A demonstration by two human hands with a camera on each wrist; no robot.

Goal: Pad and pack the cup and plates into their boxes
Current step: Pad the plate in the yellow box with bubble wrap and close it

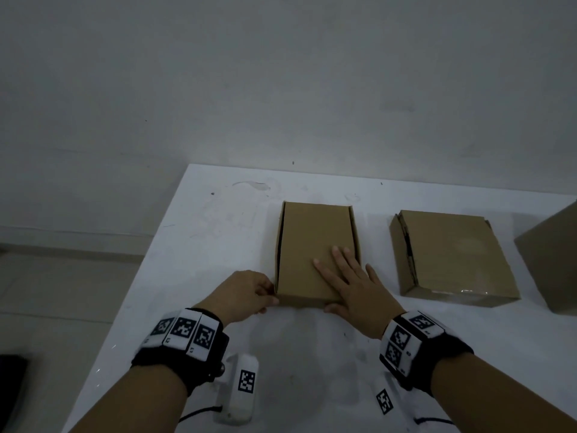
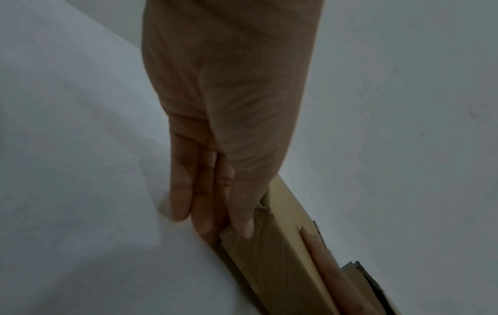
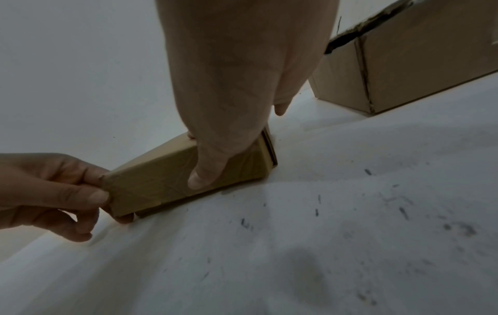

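Note:
A closed brown cardboard box (image 1: 312,245) lies in the middle of the white table (image 1: 218,232). My right hand (image 1: 349,282) lies flat on its lid near the front right, fingers straight, thumb against the front face (image 3: 199,177). My left hand (image 1: 265,296) pinches the box's near-left corner between thumb and fingers, as the right wrist view shows (image 3: 99,191). In the left wrist view the fingers (image 2: 205,213) meet the box's corner (image 2: 269,262). No cup or plate is in sight.
A second closed cardboard box (image 1: 449,257) sits to the right, with tape on its front edge and a gap along its left side. A third box (image 1: 552,260) is cut off at the right edge. The table's left edge runs close to my left hand.

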